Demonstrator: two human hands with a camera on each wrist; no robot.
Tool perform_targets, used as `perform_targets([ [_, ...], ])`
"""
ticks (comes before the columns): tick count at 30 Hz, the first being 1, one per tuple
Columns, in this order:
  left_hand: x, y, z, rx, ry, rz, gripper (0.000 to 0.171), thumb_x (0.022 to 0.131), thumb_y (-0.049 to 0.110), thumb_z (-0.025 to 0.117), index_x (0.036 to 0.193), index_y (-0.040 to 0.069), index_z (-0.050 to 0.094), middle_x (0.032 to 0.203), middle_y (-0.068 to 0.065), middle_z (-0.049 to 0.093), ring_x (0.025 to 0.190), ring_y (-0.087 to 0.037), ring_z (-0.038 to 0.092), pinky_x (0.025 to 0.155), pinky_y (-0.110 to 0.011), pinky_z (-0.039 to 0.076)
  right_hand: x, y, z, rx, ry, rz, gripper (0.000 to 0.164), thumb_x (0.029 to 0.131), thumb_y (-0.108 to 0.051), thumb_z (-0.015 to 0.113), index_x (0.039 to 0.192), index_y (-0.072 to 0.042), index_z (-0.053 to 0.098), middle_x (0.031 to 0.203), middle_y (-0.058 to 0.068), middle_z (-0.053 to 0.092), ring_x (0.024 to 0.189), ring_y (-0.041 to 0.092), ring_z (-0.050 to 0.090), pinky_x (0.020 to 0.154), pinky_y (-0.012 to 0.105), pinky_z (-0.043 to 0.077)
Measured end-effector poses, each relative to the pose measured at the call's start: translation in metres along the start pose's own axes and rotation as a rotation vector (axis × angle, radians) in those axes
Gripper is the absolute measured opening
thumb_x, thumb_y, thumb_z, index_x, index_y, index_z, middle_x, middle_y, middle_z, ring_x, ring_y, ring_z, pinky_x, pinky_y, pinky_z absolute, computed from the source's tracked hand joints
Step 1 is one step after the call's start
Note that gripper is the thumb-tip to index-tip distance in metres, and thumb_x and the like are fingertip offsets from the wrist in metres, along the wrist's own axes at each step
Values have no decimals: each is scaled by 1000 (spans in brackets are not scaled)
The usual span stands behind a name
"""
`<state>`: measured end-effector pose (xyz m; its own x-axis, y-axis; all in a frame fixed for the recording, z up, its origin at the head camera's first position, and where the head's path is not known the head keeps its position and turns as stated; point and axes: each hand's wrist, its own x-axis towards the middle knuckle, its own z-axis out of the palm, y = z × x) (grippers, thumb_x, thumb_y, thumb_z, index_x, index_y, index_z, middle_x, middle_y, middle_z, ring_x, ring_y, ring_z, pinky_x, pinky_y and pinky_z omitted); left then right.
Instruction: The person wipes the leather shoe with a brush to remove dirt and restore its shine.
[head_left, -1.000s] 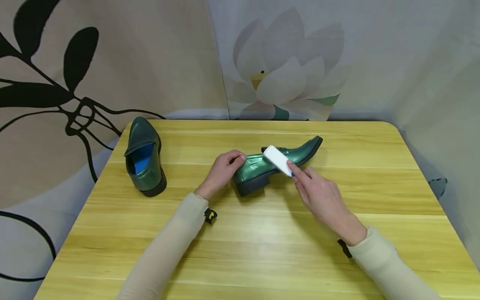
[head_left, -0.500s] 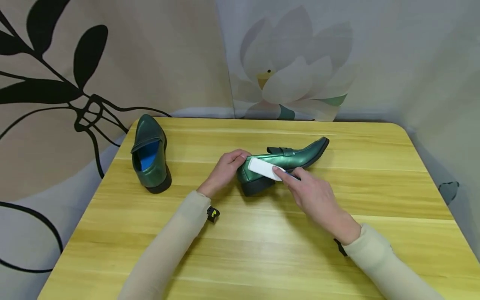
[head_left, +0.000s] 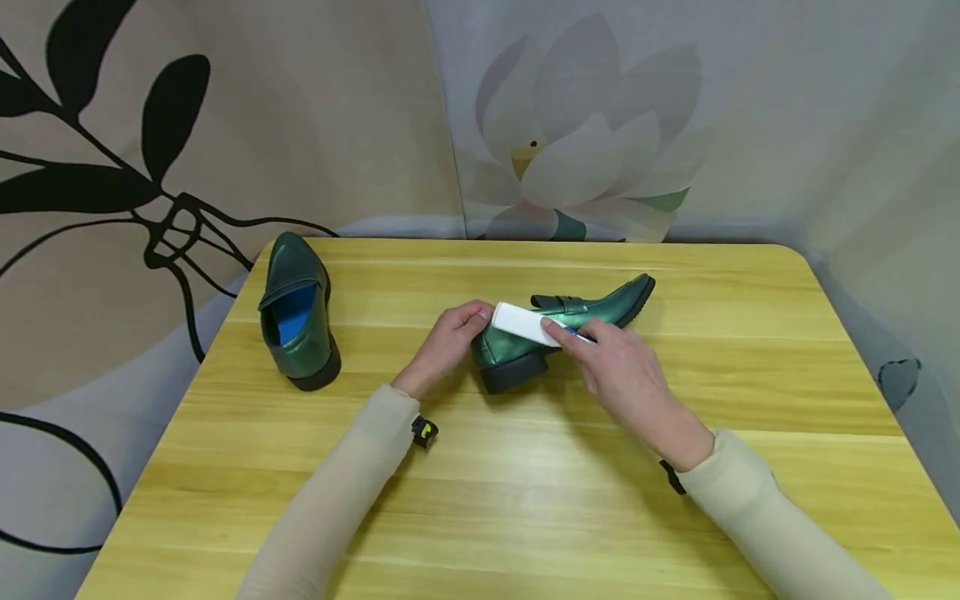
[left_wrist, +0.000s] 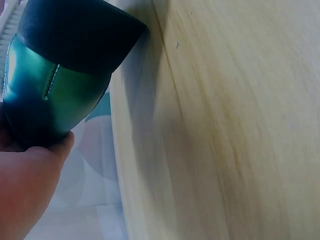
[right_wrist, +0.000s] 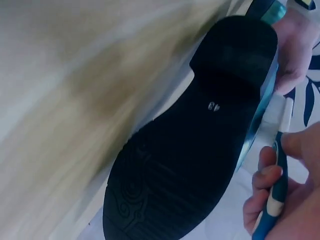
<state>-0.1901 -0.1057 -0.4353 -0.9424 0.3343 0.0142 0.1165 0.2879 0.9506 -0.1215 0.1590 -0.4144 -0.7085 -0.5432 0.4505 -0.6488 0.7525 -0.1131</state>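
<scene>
A metallic green loafer with a dark sole is held over the table, toe pointing right. My left hand pinches the rim at its back; the left wrist view shows the thumb below the black heel. My right hand grips a brush by its blue and white handle, forefinger stretched along the back of the white head. That head lies over the loafer's near side by the heel, its bristle side hidden in the head view. Toward the right wrist camera faces the loafer's sole.
The matching green loafer, with a blue insole, stands upright at the table's left. Behind the wooden table hangs a pale cloth printed with dark leaves and a white flower.
The brush head has moved left along the loafer from its middle to its heel end, then slightly up toward the rim. My left hand keeps its hold at the back.
</scene>
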Motion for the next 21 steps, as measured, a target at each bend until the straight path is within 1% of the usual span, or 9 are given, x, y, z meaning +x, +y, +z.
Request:
perform_targets([
  [4,0,-1,0,19,-4,-2,34,111,16,44,122,-4,69,126,-18,68,122,-30,59,110,-45,42,-4,-1,3,10,-5,-65,67,86,-1,81,145,-27,62,84,7,52,64,20,46,54,31,36],
  [7,2,-1,1,42,4,6,34,111,18,44,122,-3,69,126,-17,68,124,-29,59,110,-44,43,-9,2,4,52,30,-61,59,89,-10,81,143,-25,64,82,5,50,64,19,44,54,30,35],
  [10,2,0,3,52,14,1,35,111,19,44,121,-2,70,125,-16,69,122,-29,60,108,-44,44,-14,10,1,74,79,-25,38,104,-33,65,141,-24,67,82,3,51,64,17,42,55,30,35],
  [12,1,0,5,67,17,-2,35,111,22,44,119,0,69,122,-15,69,116,-27,60,104,-43,46,-19,18,-1,70,102,-10,40,108,-43,53,139,-22,69,82,3,53,64,17,42,54,31,35],
  [13,0,0,5,81,16,2,35,112,24,44,119,1,69,120,-13,69,113,-26,60,101,-43,47,-22,22,-2,65,113,-2,41,108,-44,53,138,-22,69,82,4,55,64,17,44,54,31,35],
  [14,0,-1,5,103,14,9,35,111,27,46,119,3,69,119,-12,68,110,-25,60,99,-42,47,-25,26,-4,62,123,11,40,108,-43,53,137,-21,70,82,5,57,63,18,45,54,32,35],
  [16,-1,-3,6,146,7,29,34,111,31,49,119,6,69,117,-9,68,104,-24,59,93,-40,48,-31,35,-8,52,133,54,36,103,-32,66,137,-21,70,83,7,62,62,18,47,53,32,36],
  [18,-1,-4,7,187,-1,54,32,110,34,52,120,8,68,117,-7,67,101,-24,58,90,-40,47,-37,44,-14,37,137,125,42,96,-21,75,137,-21,70,85,9,65,60,19,49,50,31,36],
  [21,-1,-5,8,205,-8,75,31,109,33,55,122,9,68,118,-7,67,102,-25,58,90,-41,48,-43,57,-22,6,137,257,45,93,-15,78,137,-20,70,86,11,67,55,18,48,47,31,34],
])
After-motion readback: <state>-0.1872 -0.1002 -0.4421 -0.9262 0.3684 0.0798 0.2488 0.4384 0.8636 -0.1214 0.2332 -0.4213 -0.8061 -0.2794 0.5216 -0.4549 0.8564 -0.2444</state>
